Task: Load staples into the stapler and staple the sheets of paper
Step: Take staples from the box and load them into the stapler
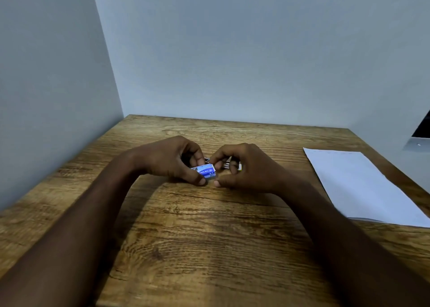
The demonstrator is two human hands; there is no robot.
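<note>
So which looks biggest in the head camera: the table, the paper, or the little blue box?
1. wooden table, by far the largest.
2. sheets of paper, partly cut off at the right edge.
3. blue staple box, smallest, partly covered by the left hand.

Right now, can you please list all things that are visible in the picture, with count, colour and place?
staple box: one, blue and white, table centre, held in the left hand
stapler: one, metal with some yellow, mostly hidden under the right hand
sheets of paper: one stack, white, right side of the table
table: one, brown wood grain, against grey walls
left hand: one, gripping the staple box
right hand: one, fingers curled over the stapler
</note>
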